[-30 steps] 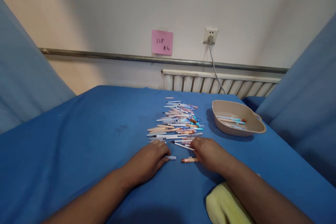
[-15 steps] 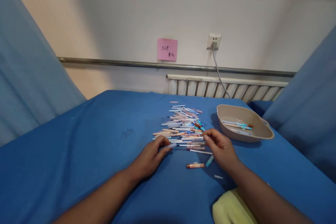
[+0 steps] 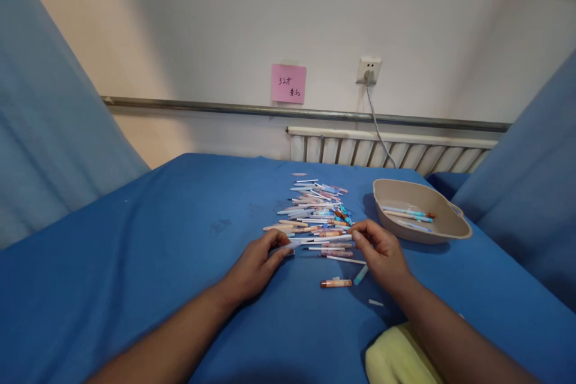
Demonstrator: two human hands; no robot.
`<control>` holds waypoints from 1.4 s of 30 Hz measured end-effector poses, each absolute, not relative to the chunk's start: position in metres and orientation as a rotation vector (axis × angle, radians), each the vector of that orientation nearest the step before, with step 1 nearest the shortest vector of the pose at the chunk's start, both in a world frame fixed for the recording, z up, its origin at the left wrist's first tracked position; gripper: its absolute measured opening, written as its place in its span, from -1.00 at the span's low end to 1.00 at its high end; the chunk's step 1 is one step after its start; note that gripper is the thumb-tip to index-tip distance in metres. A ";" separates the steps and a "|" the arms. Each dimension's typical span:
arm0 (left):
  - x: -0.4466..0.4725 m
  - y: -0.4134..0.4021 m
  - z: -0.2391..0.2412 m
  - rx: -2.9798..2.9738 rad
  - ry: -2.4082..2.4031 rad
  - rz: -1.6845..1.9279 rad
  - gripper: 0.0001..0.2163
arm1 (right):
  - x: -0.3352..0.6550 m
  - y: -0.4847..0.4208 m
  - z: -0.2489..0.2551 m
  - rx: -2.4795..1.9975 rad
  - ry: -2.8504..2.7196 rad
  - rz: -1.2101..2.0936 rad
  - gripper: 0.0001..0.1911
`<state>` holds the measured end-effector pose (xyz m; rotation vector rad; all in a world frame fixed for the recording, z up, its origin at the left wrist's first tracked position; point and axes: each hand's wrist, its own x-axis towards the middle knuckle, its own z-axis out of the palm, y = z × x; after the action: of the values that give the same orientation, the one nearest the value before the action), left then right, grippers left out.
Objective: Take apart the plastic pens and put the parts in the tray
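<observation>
My left hand (image 3: 258, 261) is closed, thumb and fingers pinching a pale translucent pen barrel (image 3: 294, 245) at the left of the pile. My right hand (image 3: 382, 255) pinches the right end of a thin white pen refill (image 3: 330, 239), which lies level and points toward the left hand. Whether its tip touches the barrel I cannot tell. Around and behind both hands spreads a pile of pen parts (image 3: 310, 213): white refills, pale, pink and peach barrels. An orange pen part with a brown end (image 3: 336, 283) and a turquoise piece (image 3: 360, 275) lie in front.
A beige plastic basin (image 3: 450, 231) holding several pens stands right of the pile on the blue cloth (image 3: 180, 210). A yellow cloth (image 3: 400, 357) lies under my right forearm. Behind are a radiator (image 3: 387, 150) and a plugged-in cable (image 3: 375, 123); blue curtains (image 3: 49, 120) hang at the sides.
The white refill in my right hand now shows reaching further left, close to the barrel in my left hand. Both hands have stayed nearly in place; the view has shifted slightly.
</observation>
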<state>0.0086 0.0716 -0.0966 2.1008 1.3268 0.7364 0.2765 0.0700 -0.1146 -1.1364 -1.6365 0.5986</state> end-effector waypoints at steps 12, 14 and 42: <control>0.011 0.071 -0.095 2.102 1.280 0.729 -0.83 | 0.272 0.065 -0.108 -1.088 -1.727 0.543 -0.85; 0.010 0.071 -0.095 2.110 1.277 0.718 -0.83 | 0.272 0.065 -0.109 -1.080 -1.729 0.557 -0.85; 0.057 0.034 -0.098 1.444 0.799 0.561 -0.76 | 0.250 0.031 -0.086 -0.966 -2.315 0.768 -0.56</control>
<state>0.0574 0.0343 -0.0977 1.4442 0.7992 0.5609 0.2501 0.0307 -0.0859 -0.9657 -2.3152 0.7676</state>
